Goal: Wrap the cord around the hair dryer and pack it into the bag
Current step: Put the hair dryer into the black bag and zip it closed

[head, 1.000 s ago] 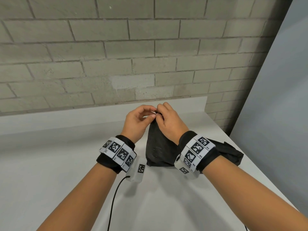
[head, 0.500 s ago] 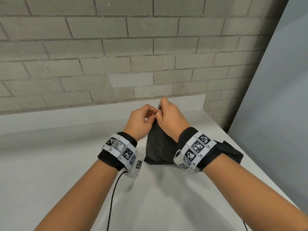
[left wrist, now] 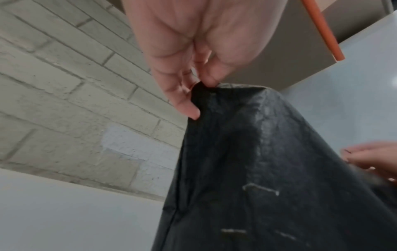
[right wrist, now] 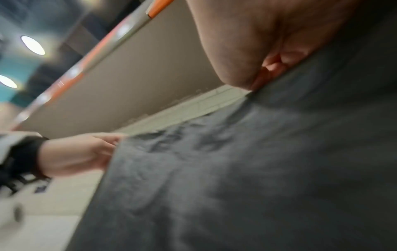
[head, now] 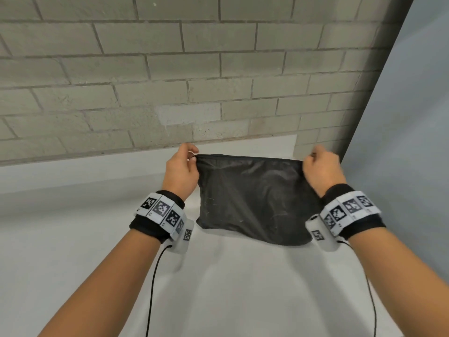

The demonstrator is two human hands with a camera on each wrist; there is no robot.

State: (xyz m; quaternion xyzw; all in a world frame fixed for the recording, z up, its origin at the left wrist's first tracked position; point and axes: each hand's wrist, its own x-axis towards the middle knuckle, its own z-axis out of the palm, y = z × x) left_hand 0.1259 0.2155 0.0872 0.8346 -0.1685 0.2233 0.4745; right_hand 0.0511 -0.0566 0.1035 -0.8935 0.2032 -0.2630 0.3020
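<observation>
A black fabric bag (head: 255, 200) hangs spread flat above the white table (head: 73, 239), its top edge pulled taut between my hands. My left hand (head: 184, 164) pinches the bag's top left corner; the left wrist view shows thumb and fingers on the bag (left wrist: 257, 169) at that corner. My right hand (head: 318, 166) pinches the top right corner, and the bag (right wrist: 236, 169) fills the blurred right wrist view. The bag's lower edge rests near the table. No hair dryer or cord shows in any view.
A grey brick wall (head: 194, 81) runs behind the table, with a low white ledge along its foot. A pale panel (head: 413, 142) stands at the right, past the table's right edge. Thin black cables hang from both wrist cameras.
My hands were together at the bunched top of the bag. They have moved apart, the right one far to the right, and the bag is now stretched wide and flat.
</observation>
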